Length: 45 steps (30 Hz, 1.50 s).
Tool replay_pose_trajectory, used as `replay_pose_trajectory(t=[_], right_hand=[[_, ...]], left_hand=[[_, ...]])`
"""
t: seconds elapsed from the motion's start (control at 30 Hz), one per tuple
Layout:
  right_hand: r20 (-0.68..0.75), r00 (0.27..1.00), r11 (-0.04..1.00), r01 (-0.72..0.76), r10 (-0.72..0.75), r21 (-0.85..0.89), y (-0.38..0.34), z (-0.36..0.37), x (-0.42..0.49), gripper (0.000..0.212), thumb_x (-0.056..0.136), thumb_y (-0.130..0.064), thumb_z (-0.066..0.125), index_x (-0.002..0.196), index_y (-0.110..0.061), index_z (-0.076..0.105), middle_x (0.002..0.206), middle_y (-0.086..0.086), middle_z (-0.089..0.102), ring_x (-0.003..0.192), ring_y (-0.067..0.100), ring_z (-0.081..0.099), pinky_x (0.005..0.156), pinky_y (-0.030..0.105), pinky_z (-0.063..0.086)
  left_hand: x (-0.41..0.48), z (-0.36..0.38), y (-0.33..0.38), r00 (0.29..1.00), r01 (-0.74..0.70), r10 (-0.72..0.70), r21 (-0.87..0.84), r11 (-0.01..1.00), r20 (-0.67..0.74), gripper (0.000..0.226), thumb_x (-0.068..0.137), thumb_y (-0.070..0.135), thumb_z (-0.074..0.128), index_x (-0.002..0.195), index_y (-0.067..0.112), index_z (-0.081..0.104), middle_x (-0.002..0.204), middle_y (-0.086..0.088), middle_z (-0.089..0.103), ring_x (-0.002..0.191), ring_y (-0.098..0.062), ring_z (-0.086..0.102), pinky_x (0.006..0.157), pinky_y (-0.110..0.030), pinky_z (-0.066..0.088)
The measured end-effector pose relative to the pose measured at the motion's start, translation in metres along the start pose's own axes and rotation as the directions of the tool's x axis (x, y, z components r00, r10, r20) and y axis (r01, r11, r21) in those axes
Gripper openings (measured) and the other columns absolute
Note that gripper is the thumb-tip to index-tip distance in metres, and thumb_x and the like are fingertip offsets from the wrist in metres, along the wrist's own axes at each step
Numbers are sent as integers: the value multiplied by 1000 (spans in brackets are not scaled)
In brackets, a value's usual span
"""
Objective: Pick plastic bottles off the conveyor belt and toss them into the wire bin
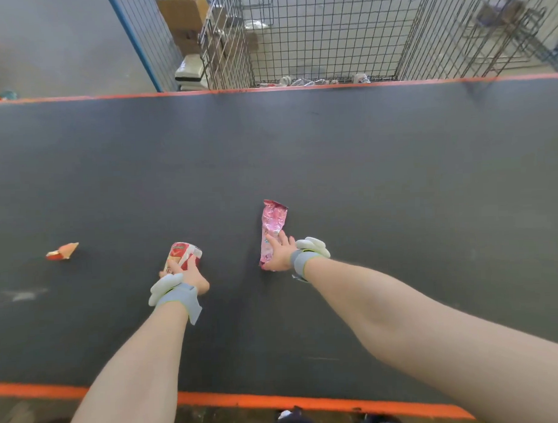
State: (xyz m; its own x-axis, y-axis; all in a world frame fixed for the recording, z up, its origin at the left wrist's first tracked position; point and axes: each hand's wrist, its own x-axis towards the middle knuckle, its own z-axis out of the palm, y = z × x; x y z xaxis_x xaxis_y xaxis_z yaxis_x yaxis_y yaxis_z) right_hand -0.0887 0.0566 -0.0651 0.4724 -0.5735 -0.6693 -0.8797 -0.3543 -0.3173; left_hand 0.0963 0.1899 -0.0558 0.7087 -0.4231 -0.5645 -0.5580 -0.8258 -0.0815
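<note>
The flattened pink crinkled plastic bottle [273,227] lies on the dark grey conveyor belt [365,176], pointing away from me. My right hand [280,254] closes round its near end. Just to the left, my left hand [188,274] is curled round a squat red-and-white labelled plastic bottle [184,252], also on the belt. A small orange-red torn scrap [62,251] lies well off to the left. Nothing lies on the belt between the bottles and the black wire bin [312,36] beyond its far orange edge; crushed clear bottles [301,81] lie in the bin's bottom. Both my arms reach forward, with a grey band [301,261] on each wrist.
</note>
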Motion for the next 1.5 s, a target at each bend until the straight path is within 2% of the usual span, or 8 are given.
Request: replay_pose_trajectory(t=[0.37,0.6,0.9,1.0,1.1,1.17,1.3,1.5], right_hand=[[-170,977,990,-112,125,86,24,-26,16,83,90,-31,49,154,-33,-3,161,1,-17,149,26,-13,118,54,9],[-195,965,977,-146,175,158,58,-79,32,80,93,-29,51,154,-30,-2,162,6,-7,149,28,-7,119,48,7],[-258,938,954,-170,234,245,96,-191,122,82,93,-27,51,154,-31,-3,161,7,-2,149,28,-1,118,45,11],[-347,902,928,-129,255,348,98,-264,183,81,93,-24,51,154,-30,-2,161,8,0,148,28,0,119,44,12],[-478,840,902,-31,257,430,89,-330,230,79,94,-23,53,154,-26,2,159,11,9,147,29,9,119,41,15],[-531,813,900,19,239,435,78,-358,251,78,94,-23,53,154,-23,3,158,12,12,145,31,14,118,41,17],[-539,813,928,-4,220,372,72,-370,251,81,93,-27,56,154,-23,3,157,11,16,144,31,19,118,42,20],[-284,929,951,-163,238,263,74,-277,184,84,91,-33,51,154,-33,-5,161,3,0,147,32,13,119,44,18]], left_hand=[[-5,1,71,963,-239,266,-346,907,33,110,84,17,70,147,44,-16,142,-19,23,123,-46,43,109,-51,33],[15,-45,157,979,35,144,-819,572,142,110,78,26,76,150,17,-6,141,-17,40,122,-38,50,90,-51,52],[94,-131,275,946,214,197,-951,223,259,85,81,31,74,146,12,22,137,-10,44,118,-36,55,80,-52,55],[138,-213,350,943,107,309,-992,72,124,53,91,32,62,135,13,41,122,-7,53,110,-28,58,87,-49,53],[178,-282,406,864,6,502,-999,48,29,61,96,51,45,145,16,34,150,-9,38,123,-26,51,89,-43,53],[192,-299,417,875,16,480,-996,89,57,72,94,55,43,151,18,19,159,-11,15,142,-33,27,112,-46,35],[183,-262,403,955,-63,295,-955,290,27,79,96,44,47,153,16,1,159,-5,13,143,-29,25,114,-48,30],[129,-158,312,959,-129,232,-481,867,162,81,97,46,43,153,6,1,157,-14,16,145,-30,21,118,-42,19]])
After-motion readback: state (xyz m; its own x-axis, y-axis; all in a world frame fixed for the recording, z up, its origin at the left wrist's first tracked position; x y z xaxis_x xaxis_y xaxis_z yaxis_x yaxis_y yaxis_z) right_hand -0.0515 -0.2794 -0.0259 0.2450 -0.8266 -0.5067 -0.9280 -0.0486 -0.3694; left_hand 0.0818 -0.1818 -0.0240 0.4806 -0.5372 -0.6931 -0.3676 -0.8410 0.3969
